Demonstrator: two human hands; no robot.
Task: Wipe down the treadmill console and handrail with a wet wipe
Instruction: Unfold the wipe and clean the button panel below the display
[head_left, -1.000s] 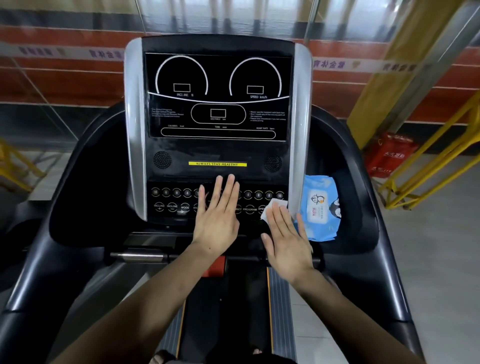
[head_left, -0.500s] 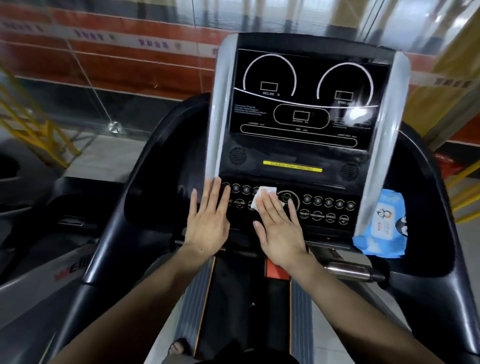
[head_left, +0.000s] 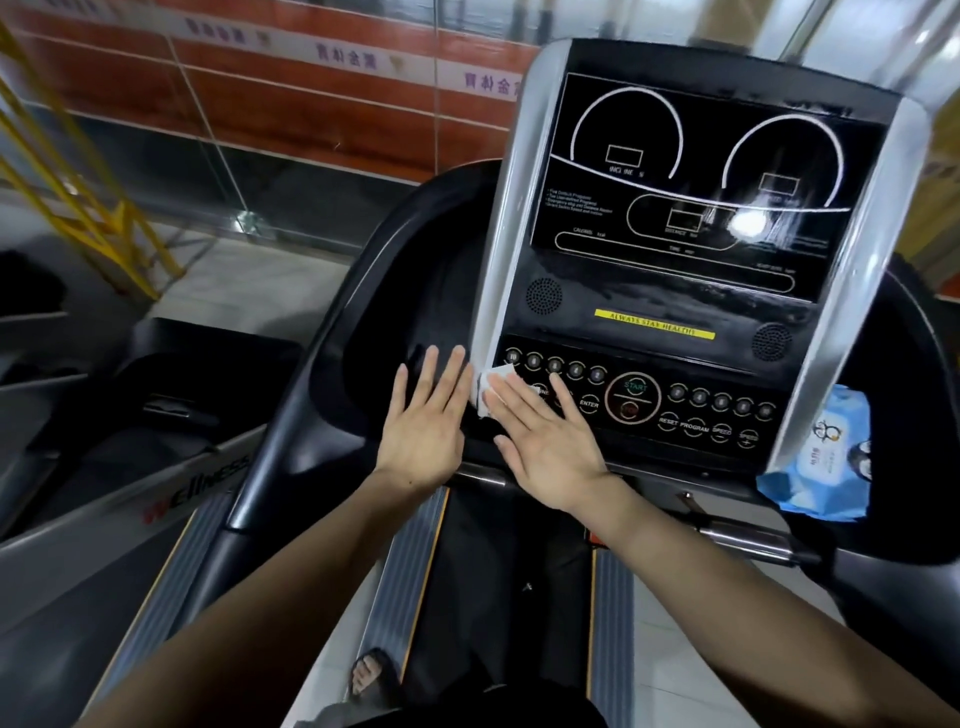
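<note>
Right hand (head_left: 550, 441) flat, fingers straight, pressing folded white wet wipe (head_left: 492, 387) — round START button (head_left: 635, 387) just right, risks accidental press. Left hand (head_left: 423, 431) flat, empty.

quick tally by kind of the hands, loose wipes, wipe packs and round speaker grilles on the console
hands: 2, left hand flat beside the console, right hand pressing the wipe
loose wipes: 1, wet wipe under the right hand's fingers
wipe packs: 1, blue wipe pack
speaker grilles: 2, left grille and right grille
total: 6
</note>
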